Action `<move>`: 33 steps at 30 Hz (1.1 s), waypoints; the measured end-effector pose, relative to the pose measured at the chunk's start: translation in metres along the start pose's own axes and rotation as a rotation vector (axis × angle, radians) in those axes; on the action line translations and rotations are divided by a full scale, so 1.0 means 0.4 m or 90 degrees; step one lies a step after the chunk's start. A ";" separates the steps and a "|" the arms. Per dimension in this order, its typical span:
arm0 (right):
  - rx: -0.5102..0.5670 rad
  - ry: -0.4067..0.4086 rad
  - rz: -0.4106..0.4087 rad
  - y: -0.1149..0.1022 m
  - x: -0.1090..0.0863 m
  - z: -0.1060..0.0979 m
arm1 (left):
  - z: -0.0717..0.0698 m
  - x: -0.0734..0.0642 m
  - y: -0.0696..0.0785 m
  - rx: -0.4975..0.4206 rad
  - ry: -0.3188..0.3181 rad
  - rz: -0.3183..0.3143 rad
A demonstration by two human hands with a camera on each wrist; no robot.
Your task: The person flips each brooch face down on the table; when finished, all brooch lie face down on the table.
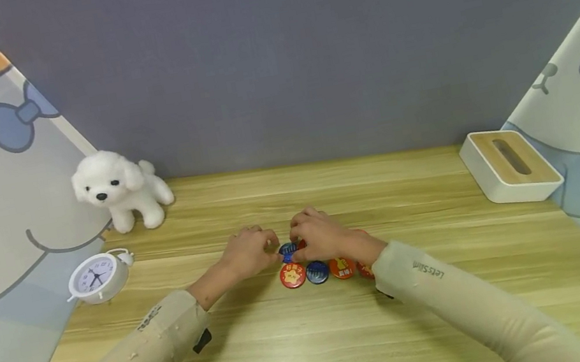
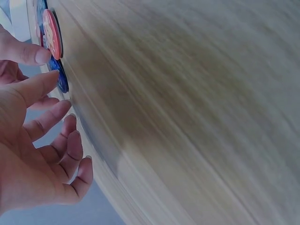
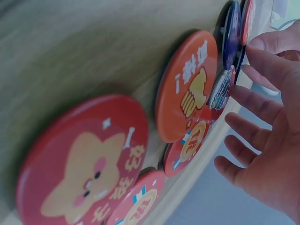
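Round pin badges lie in two rows on the wooden table. In the head view the front row has a red star badge (image 1: 292, 275), a blue badge (image 1: 317, 272) and an orange-red thumbs-up badge (image 1: 342, 267). My left hand (image 1: 247, 252) is at the left end of the back row, its thumb tip at a blue badge (image 2: 62, 77) and its other fingers loosely bent. From the right, my right hand (image 1: 320, 235) reaches over the back row, fingertips beside a dark patterned badge (image 3: 221, 93). Its fingers are spread and slightly bent. My right wrist partly hides the badges at the right end.
A white toy dog (image 1: 119, 188) stands at the back left, with a white alarm clock (image 1: 97, 277) in front of it. At the right edge sits a white tissue box (image 1: 511, 164) with a wooden top. A grey panel (image 1: 270, 68) rises behind the table.
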State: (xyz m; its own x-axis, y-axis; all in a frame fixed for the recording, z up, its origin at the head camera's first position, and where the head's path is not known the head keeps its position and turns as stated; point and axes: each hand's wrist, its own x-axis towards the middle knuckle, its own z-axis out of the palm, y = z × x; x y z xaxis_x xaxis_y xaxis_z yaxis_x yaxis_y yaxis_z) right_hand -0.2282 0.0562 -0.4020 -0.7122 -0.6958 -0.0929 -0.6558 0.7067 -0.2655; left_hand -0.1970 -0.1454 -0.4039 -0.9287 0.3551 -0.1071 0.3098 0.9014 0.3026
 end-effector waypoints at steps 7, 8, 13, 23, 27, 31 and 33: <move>-0.008 0.004 0.014 -0.001 0.007 0.004 | 0.002 0.004 0.003 -0.001 -0.001 -0.003; -0.007 0.004 0.014 -0.001 0.008 0.004 | 0.003 0.005 0.004 -0.002 -0.001 -0.002; 0.000 0.008 0.010 0.000 0.014 0.005 | 0.003 0.008 0.004 -0.008 -0.003 -0.003; 0.051 0.010 0.015 0.005 0.023 0.001 | 0.000 0.017 0.002 -0.027 -0.013 -0.005; 0.070 0.011 0.015 0.006 0.022 -0.004 | -0.002 0.019 0.002 -0.030 -0.016 -0.004; 0.090 0.014 0.016 0.008 0.020 -0.005 | -0.007 0.020 0.000 -0.060 -0.025 0.000; 0.099 0.011 0.017 0.008 0.020 -0.005 | -0.010 0.020 -0.001 -0.092 -0.034 -0.001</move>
State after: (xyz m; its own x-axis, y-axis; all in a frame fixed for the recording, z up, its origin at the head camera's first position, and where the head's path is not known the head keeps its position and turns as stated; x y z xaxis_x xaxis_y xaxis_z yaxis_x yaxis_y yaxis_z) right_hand -0.2366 0.0533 -0.4017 -0.7338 -0.6741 -0.0850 -0.5914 0.6953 -0.4084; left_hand -0.2055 -0.1440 -0.4009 -0.9157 0.3697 -0.1575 0.2715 0.8582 0.4357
